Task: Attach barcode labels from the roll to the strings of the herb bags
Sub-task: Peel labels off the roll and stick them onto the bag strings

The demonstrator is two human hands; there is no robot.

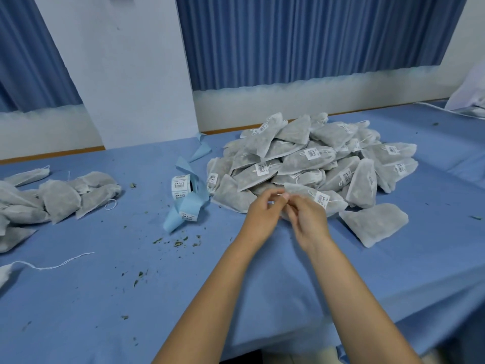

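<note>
A big heap of grey herb bags (312, 164), many with white barcode labels on their strings, lies at the middle right of the blue table. My left hand (262, 211) and my right hand (305, 216) meet at the heap's front edge, fingertips together, pinching something small that I cannot make out. A labelled bag (333, 203) lies just right of my hands. The label roll (181, 190) stands left of the heap, its blue backing strip (183, 211) trailing forward and back. A smaller group of unlabelled bags (60, 198) lies at the far left.
Dried herb crumbs (178, 243) are scattered on the blue table cover (131, 298). A loose white string (52, 265) lies at the near left. One separate bag (372, 224) sits right of my hands. Blue curtains and a white wall stand behind the table.
</note>
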